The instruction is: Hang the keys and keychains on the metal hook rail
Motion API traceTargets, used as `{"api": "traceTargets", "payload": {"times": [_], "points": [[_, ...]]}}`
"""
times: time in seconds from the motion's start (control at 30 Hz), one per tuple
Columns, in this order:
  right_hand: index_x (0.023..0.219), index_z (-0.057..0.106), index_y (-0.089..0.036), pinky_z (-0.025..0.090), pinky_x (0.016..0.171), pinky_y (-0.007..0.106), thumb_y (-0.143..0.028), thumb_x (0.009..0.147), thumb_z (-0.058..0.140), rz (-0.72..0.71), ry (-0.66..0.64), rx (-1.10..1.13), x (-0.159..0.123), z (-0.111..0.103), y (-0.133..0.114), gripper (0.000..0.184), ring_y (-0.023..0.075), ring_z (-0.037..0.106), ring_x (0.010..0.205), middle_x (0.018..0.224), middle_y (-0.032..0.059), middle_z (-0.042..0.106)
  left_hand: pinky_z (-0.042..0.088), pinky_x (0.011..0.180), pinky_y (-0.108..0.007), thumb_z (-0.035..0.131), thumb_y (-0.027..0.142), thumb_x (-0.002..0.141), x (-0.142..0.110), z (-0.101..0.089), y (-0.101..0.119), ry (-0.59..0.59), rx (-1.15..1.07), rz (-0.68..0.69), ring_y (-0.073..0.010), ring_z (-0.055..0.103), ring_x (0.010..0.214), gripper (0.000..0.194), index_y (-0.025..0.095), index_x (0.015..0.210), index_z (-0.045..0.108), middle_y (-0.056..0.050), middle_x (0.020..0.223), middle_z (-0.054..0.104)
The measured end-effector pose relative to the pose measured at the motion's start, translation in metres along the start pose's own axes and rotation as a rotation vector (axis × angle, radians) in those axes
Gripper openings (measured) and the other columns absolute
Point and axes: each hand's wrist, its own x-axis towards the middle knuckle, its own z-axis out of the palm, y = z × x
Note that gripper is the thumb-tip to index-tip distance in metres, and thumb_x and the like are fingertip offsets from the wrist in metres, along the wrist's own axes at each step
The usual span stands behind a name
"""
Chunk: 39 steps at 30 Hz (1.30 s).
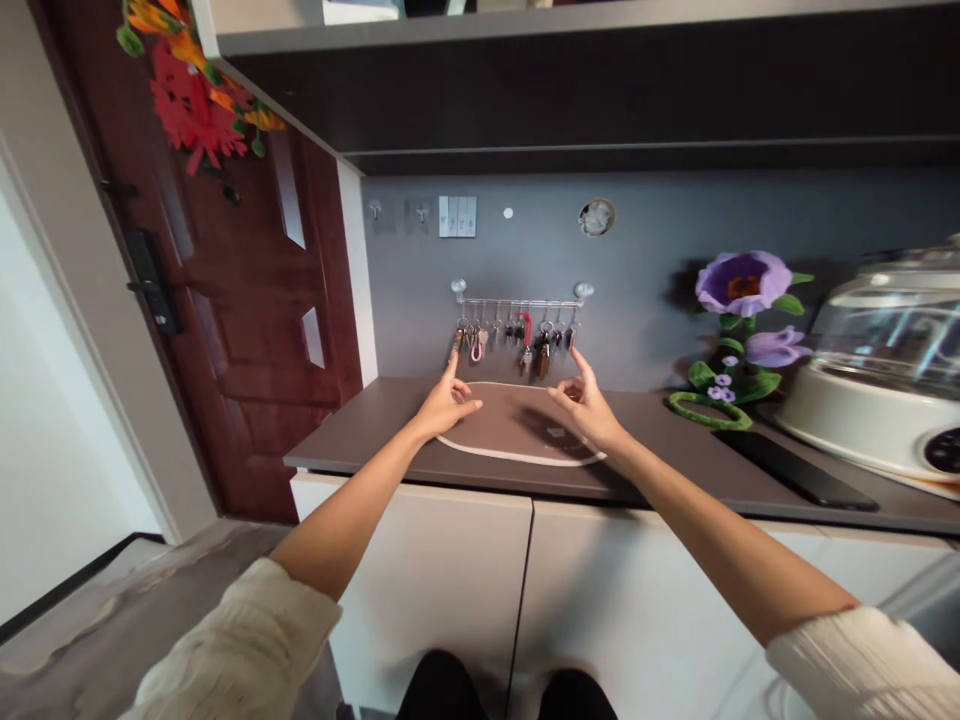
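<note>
My left hand (448,405) and right hand (587,402), fingers loosely spread and holding nothing, point toward keys (527,358) hanging from a wall rack (521,302) above a brown mat (510,425).

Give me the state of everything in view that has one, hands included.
Left hand: empty, index finger extended.
Right hand: empty, index finger extended.
Red-brown door: looks shut.
Cabinet doors: shut.
Key rack: wall-mounted, keys hanging.
Mat: lying flat.
Black phone-like slab: flat, face dark.
White appliance: clear top on; power unclear.
</note>
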Motion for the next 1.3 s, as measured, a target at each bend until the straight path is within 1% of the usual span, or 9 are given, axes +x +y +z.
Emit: {"api": "traceTargets", "payload": {"times": [0.13,0.27,0.4,0.5,0.67,0.77,0.9,1.07,1.3], "points": [[0.127,0.041,-0.022,0.044,0.083,0.038,-0.039,0.057,0.072,0.077,0.142,-0.2,0.052,-0.022,0.029,0.078,0.021,0.054,0.09,0.101,0.0083,0.057,0.033,0.094,-0.035,0.07,0.038,0.059,0.047,-0.015,-0.018,0.192,0.236,-0.107,-0.0242,0.043,0.112,0.092,0.017,0.137,0.025,-0.012,0.12,0.049],[0.129,0.037,-0.019,0.039,0.093,0.043,-0.045,0.045,0.078,0.151,0.31,-0.256,0.103,-0.035,0.056,0.097,0.03,0.044,0.112,0.126,0.0162,0.044,0.027,0.1,-0.041,0.076,0.042,0.05,0.1,-0.02,-0.033,0.287,0.278,-0.181,-0.0326,0.029,0.127,0.093,0.015,0.129,0.035,-0.018,0.135,0.034],[0.132,0.026,-0.018,0.038,0.096,0.039,-0.045,0.042,0.079,0.181,0.401,-0.185,0.135,-0.026,0.073,0.108,0.0281,0.044,0.115,0.129,0.017,0.041,0.035,0.094,-0.036,0.077,0.038,0.051,0.143,-0.007,-0.043,0.384,0.076,-0.186,-0.0262,0.043,0.117,0.09,0.015,0.126,0.033,-0.017,0.128,0.043],[0.132,0.022,-0.017,0.037,0.097,0.036,-0.045,0.045,0.077,0.082,0.426,-0.123,0.148,-0.009,0.081,0.107,0.0241,0.046,0.114,0.127,0.0153,0.044,0.041,0.085,-0.03,0.076,0.031,0.056,0.161,0.012,-0.044,0.431,-0.148,-0.174,-0.0174,0.056,0.097,0.077,0.015,0.12,0.035,-0.012,0.112,0.056],[0.134,0.015,-0.016,0.031,0.102,0.037,-0.042,0.045,0.077,0.041,0.567,-0.073,0.157,0.027,0.086,0.111,0.0247,0.042,0.117,0.13,0.0157,0.04,0.045,0.071,-0.023,0.076,0.023,0.057,0.168,0.042,-0.037,0.521,-0.428,-0.159,-0.0122,0.059,0.08,0.058,0.019,0.105,0.043,-0.005,0.096,0.061],[0.134,0.013,-0.016,0.031,0.101,0.038,-0.038,0.051,0.074,0.012,0.667,-0.053,0.16,0.043,0.086,0.105,0.024,0.043,0.116,0.13,0.0148,0.04,0.045,0.059,-0.022,0.075,0.023,0.059,0.171,0.056,-0.034,0.549,-0.576,-0.175,-0.0104,0.059,0.066,0.06,0.023,0.107,0.039,-0.002,0.092,0.061],[0.126,0.021,-0.02,0.047,0.081,0.034,-0.036,0.064,0.061,0.04,0.627,0.046,0.161,0.047,0.084,0.076,0.0177,0.058,0.09,0.112,0.0092,0.053,0.045,0.054,-0.02,0.074,0.018,0.058,0.179,0.066,-0.034,0.591,-0.692,-0.181,-0.0087,0.058,0.059,0.062,0.026,0.107,0.036,0.001,0.089,0.06],[0.102,0.032,-0.025,0.044,0.045,0.023,-0.029,0.066,0.057,0.144,0.609,0.168,0.154,0.033,0.065,0.044,0.008,0.049,0.045,0.077,-0.0046,0.051,0.043,0.048,-0.019,0.069,0.018,0.064,0.177,0.056,-0.028,0.537,-0.848,-0.206,-0.0092,0.059,0.052,0.06,0.026,0.109,0.031,0.003,0.079,0.06],[0.092,0.026,-0.027,0.039,0.037,0.02,-0.023,0.068,0.055,0.131,0.599,0.363,0.155,0.021,0.023,0.038,0.0067,0.049,0.041,0.07,-0.0082,0.046,0.042,0.045,-0.018,0.069,0.019,0.066,0.17,0.027,-0.004,0.432,-0.914,-0.185,-0.0134,0.063,0.057,0.057,0.025,0.107,0.03,0.004,0.07,0.059]]}}
